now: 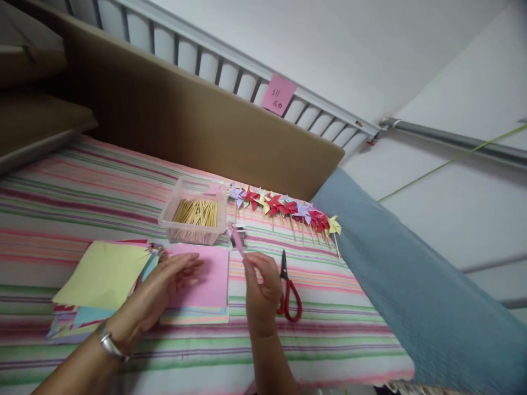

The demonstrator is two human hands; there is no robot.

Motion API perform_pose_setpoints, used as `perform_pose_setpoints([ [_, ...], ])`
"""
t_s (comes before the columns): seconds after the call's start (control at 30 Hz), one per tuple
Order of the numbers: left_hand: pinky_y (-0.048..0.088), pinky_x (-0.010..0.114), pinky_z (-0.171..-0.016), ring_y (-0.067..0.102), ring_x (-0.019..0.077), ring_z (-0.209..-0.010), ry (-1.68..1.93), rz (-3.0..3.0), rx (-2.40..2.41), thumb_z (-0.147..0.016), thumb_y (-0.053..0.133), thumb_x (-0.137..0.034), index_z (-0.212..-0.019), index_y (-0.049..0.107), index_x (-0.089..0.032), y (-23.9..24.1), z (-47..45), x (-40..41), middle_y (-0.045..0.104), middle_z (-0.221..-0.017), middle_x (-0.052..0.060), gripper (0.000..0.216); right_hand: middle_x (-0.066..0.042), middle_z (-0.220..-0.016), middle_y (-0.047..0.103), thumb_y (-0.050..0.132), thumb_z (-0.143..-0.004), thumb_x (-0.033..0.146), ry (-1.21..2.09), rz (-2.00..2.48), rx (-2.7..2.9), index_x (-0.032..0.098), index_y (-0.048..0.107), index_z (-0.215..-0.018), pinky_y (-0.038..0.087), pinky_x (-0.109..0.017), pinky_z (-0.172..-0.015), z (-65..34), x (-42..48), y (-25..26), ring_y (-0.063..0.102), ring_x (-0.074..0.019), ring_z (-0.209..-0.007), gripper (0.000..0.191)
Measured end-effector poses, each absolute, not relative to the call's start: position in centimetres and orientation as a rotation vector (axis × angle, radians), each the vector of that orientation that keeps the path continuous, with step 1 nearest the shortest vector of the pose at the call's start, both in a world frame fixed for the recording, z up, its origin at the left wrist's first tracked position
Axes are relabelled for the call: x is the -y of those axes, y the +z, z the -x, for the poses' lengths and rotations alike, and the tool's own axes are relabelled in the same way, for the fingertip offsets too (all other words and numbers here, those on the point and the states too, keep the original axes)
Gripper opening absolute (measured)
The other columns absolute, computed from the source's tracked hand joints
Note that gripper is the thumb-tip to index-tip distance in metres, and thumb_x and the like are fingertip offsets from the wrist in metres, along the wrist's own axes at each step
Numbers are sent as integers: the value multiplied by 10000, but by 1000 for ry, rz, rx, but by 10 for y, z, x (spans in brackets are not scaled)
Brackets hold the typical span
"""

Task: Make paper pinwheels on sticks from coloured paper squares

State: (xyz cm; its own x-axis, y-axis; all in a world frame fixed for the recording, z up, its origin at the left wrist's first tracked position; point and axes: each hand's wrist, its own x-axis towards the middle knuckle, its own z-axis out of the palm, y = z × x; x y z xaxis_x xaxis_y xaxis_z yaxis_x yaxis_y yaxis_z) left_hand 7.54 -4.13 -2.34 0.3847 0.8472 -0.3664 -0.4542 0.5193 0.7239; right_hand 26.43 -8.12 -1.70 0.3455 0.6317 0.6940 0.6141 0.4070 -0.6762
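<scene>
My right hand [263, 282] pinches a narrow-looking pink piece of paper [237, 240] between thumb and fingers, held up above the striped cloth. Over the stack of square pink paper [212, 274] hovers my left hand [175, 274], its fingers stretched and slightly curved with nothing in them; whether it touches the stack I cannot tell. Left of that hand lies a messy pile of coloured paper [102, 274] with a yellow sheet on top. Red-handled scissors [289, 299] rest just right of my right hand. A small clear box [240, 236] is partly hidden behind the held paper.
A clear plastic tub [193, 233] holds many thin wooden sticks. Behind it, several finished pinwheels [275, 204] lie in a row along a cardboard panel [230, 126]. A pink note [279, 94] hangs on the white railing. Cardboard boxes [41, 123] stand at the left.
</scene>
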Motion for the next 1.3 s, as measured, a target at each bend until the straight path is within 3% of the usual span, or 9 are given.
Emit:
perform_pose_setpoints([
  [0.2, 509, 385, -904, 645, 243, -1011, 836, -278, -392, -891, 506, -383, -1091, 649, -136, -10, -80, 51, 702, -1068, 138, 348, -74, -1063, 622, 562, -786, 30, -89, 1175, 1829, 234, 694, -968, 475, -393, -856, -240, 87, -25, 535, -213, -989, 303],
  [0.4, 571, 250, -751, 695, 166, -817, 991, -224, -537, -835, 558, -70, -980, 686, -120, -10, -79, 43, 740, -936, 99, 200, -65, -1153, 592, 497, -746, -16, -86, 1172, 1925, 245, 689, -976, 456, -437, -917, -233, 86, -32, 494, -225, -1079, 398],
  [0.6, 578, 250, -594, 698, 190, -681, 1047, -257, -722, -762, 601, -13, -952, 686, -102, -20, -81, 41, 743, -833, 108, 227, -65, -1200, 574, 478, -732, -15, 10, 1210, 1977, 255, 677, -1005, 452, -453, -919, -225, 88, -36, 486, -228, -1104, 432],
  [0.8, 575, 231, -611, 683, 159, -633, 1095, -188, -773, -767, 583, -10, -876, 677, -92, -19, -82, 41, 737, -763, 89, 166, -79, -1212, 569, 486, -761, -3, 28, 1226, 1974, 239, 670, -1025, 428, -459, -952, -221, 90, -36, 479, -233, -1131, 403],
  [1.03, 587, 268, -686, 704, 185, -726, 1137, -178, -763, -784, 584, -29, -997, 651, -65, -19, -82, 38, 745, -845, 121, 226, -96, -1333, 498, 467, -818, 81, 331, 1316, 1519, 235, 596, -1171, 392, -450, -1014, -229, 86, -44, 451, -228, -1238, 406],
  [1.13, 592, 269, -655, 704, 185, -687, 1129, -162, -782, -788, 570, -21, -994, 649, -61, -16, -83, 37, 747, -834, 120, 224, -108, -1239, 586, 562, -818, 229, 695, 1370, 1022, 205, 597, -1142, 464, -400, -922, -233, 81, -47, 553, -237, -1138, 328],
  [1.3, 600, 312, -684, 713, 223, -741, 1083, -232, -757, -777, 587, -36, -1045, 644, -80, -17, -83, 39, 744, -900, 130, 277, -81, -916, 693, 651, -759, 487, 1153, 1205, 519, 162, 652, -940, 508, -280, -627, -233, 77, -42, 653, -177, -748, 373],
])
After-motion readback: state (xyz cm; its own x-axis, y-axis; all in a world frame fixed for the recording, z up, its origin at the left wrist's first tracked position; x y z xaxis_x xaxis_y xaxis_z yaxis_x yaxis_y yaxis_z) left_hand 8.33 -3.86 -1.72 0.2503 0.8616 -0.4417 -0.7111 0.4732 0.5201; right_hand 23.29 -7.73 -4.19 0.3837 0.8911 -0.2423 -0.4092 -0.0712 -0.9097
